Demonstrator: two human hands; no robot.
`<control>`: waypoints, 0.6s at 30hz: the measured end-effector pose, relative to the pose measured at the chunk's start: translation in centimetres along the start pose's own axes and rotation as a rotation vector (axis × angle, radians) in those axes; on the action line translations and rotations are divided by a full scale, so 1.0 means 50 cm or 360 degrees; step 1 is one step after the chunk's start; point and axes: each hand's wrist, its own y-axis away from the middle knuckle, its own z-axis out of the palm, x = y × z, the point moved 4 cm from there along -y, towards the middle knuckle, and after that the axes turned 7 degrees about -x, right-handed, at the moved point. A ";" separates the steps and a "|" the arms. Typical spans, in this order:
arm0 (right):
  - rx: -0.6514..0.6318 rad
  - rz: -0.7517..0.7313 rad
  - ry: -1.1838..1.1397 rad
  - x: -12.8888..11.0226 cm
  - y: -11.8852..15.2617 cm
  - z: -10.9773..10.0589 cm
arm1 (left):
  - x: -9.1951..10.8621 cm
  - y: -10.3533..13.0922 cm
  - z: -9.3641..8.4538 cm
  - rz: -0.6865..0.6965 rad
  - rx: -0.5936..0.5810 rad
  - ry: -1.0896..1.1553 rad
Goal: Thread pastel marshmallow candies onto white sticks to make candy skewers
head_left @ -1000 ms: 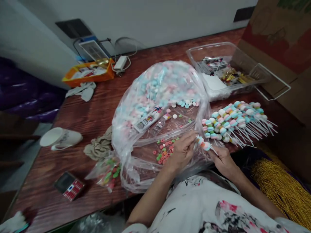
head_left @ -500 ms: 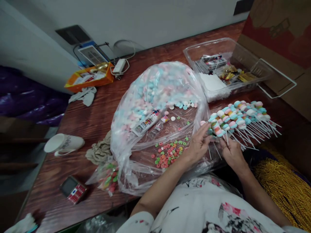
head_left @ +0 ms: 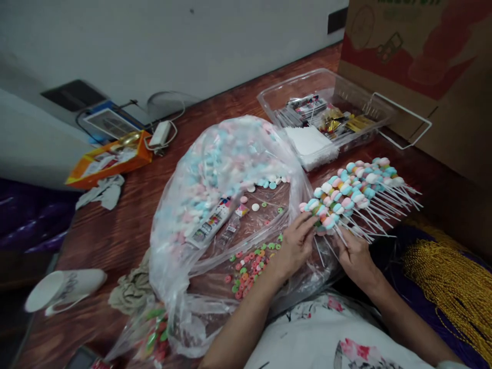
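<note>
A pile of marshmallow skewers (head_left: 349, 192) in pink, blue and white, with white sticks, lies at the right edge of the table. My left hand (head_left: 295, 246) is at the near left end of the pile, its fingers closed around the candy end of a marshmallow skewer. Close by on the right, my right hand (head_left: 357, 259) pinches a white stick of the skewers. Fingers and candies partly hide each other there. Left of my hands, a large clear plastic bag (head_left: 169, 287) holds many loose marshmallows (head_left: 230, 148). Green, red and orange ring candies (head_left: 249, 271) lie near my left forearm.
Behind the pile stands a clear plastic bin (head_left: 269, 95) with white sticks (head_left: 311, 143) and packets. A cardboard box (head_left: 400, 66) rises at the back right. Leftward are a white mug (head_left: 69, 289), a crumpled cloth (head_left: 132, 287) and an orange tray (head_left: 77, 177). Gold tassels (head_left: 446, 282) hang at right.
The view has swung rightward, so the table's things sit further left in it. Both hands stay at the near end of the skewer pile, with only slight finger movement.
</note>
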 end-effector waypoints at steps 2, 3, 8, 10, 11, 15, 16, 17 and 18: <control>0.0061 0.0083 -0.0200 0.008 0.005 0.006 | -0.007 -0.032 -0.032 0.0071 0.0140 -0.0008; 0.0070 0.0137 -0.0306 0.013 0.009 0.012 | -0.013 -0.056 -0.046 0.0106 0.0167 -0.0023; 0.0124 0.0372 -0.0677 0.040 0.054 0.045 | -0.076 -0.204 -0.050 0.0147 -0.0495 -0.0236; 0.0179 0.0428 -0.0712 0.054 0.072 0.051 | -0.109 -0.236 -0.037 -0.0030 -0.0814 -0.0458; 0.0198 0.0451 -0.0715 0.061 0.079 0.053 | -0.123 -0.244 -0.032 -0.0139 -0.0927 -0.0581; 0.0189 0.0506 -0.0652 0.080 0.103 0.057 | -0.144 -0.252 -0.021 -0.0411 -0.1003 -0.0886; 0.0197 0.0515 -0.0614 0.083 0.108 0.057 | -0.145 -0.256 -0.015 -0.0422 -0.0982 -0.0922; 0.0210 0.0521 -0.0567 0.085 0.112 0.057 | -0.145 -0.262 -0.008 -0.0422 -0.0966 -0.0954; 0.0226 0.0523 -0.0519 0.087 0.116 0.056 | -0.147 -0.270 0.001 -0.0411 -0.0961 -0.0982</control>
